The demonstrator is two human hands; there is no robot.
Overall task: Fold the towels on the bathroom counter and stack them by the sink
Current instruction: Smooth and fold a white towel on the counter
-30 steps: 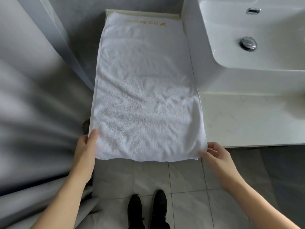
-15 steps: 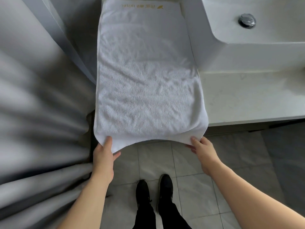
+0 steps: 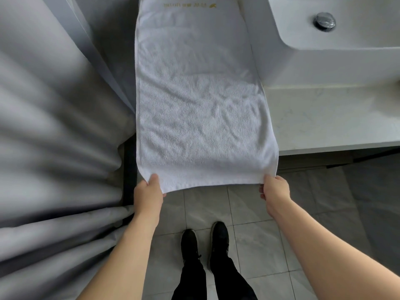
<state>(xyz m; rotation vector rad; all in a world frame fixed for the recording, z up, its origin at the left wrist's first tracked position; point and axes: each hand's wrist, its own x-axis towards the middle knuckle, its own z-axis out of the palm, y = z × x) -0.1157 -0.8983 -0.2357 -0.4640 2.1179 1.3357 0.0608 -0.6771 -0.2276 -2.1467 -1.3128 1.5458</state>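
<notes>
I see my left hand [image 3: 149, 194] and right hand [image 3: 275, 190] each pinching a near corner of the white towel [image 3: 194, 105] lying on the tabletop [image 3: 324, 118].

Nubbly white terry-cloth towel [image 3: 199, 109], glossy ceramic sink [image 3: 324, 61], shiny metal drain [image 3: 324, 21]
</notes>
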